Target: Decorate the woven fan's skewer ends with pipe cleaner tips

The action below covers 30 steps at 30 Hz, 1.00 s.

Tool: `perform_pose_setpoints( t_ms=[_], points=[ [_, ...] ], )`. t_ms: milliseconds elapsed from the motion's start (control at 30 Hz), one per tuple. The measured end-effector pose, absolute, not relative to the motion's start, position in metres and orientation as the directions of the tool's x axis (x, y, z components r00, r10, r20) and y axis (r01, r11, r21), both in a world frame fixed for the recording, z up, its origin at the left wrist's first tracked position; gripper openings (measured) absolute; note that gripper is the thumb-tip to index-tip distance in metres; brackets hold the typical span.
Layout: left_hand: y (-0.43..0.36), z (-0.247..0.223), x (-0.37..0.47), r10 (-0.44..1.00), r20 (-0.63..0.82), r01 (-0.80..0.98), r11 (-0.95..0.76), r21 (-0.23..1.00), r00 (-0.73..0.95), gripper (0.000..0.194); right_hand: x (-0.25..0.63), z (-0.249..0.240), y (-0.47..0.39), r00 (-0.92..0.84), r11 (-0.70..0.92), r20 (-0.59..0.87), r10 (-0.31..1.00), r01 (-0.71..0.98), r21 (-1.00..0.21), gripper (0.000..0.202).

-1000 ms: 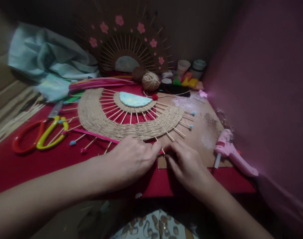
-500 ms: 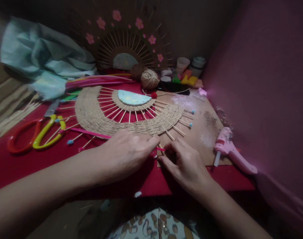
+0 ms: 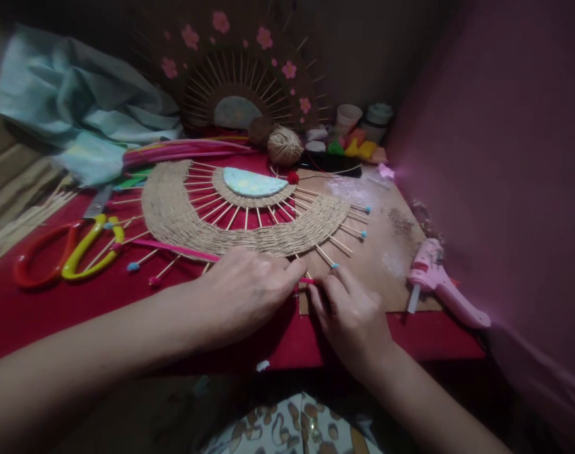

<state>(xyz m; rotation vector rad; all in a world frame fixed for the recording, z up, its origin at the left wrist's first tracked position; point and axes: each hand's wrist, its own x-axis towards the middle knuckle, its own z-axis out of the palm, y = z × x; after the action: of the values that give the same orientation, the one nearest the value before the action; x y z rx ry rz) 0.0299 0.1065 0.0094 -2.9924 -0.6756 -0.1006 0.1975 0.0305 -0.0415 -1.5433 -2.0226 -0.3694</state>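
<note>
A half-round woven twine mat with wooden skewer spokes lies flat on the red table; a pale blue half-disc sits at its centre. My left hand and my right hand meet at the mat's near edge. Both pinch the end of a thin pink strip that runs left under my left hand, beside a skewer tip. Some spokes carry small blue or red beads at their tips.
Red and yellow scissors lie at the left, a pink glue gun at the right on a cardboard sheet. Behind stand a twine ball, a finished flowered fan, small pots and blue cloth.
My right hand has drawn in and closed its fingers toward the pink strip's end. A blue-tipped spoke now shows above it. My left hand has barely moved.
</note>
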Motion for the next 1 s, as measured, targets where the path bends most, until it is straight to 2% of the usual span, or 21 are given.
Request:
perform_pose_setpoints(
  t_ms=[233,533,733,800,867,1000],
  points=[
    [0.105,0.009,0.033,0.419,0.088,0.424,-0.904,-0.049,0.903,0.018,0.197,-0.042,0.029,-0.187,0.301,0.589,0.786,0.948,-0.100,0.017],
    [0.104,0.010,0.034,0.428,0.069,0.431,-0.901,-0.051,0.901,0.018,0.199,-0.041,0.028,-0.236,0.329,0.576,0.783,0.942,-0.062,0.017],
    [0.101,0.011,0.034,0.414,0.065,0.417,-0.906,-0.065,0.908,0.013,0.198,-0.041,0.027,-0.236,0.339,0.567,0.789,0.937,-0.081,0.017],
    [0.100,0.010,0.033,0.390,0.092,0.398,-0.914,-0.082,0.916,0.012,0.198,-0.040,0.028,-0.204,0.335,0.571,0.795,0.933,-0.133,0.018],
    [0.097,0.009,0.033,0.370,0.129,0.384,-0.916,-0.116,0.920,0.011,0.198,-0.037,0.028,-0.150,0.334,0.565,0.811,0.912,-0.237,0.019],
    [0.085,0.011,0.033,0.330,0.176,0.364,-0.903,-0.229,0.928,0.012,0.200,-0.028,0.032,0.004,0.249,0.421,0.907,0.802,-0.544,0.020]
  ],
)
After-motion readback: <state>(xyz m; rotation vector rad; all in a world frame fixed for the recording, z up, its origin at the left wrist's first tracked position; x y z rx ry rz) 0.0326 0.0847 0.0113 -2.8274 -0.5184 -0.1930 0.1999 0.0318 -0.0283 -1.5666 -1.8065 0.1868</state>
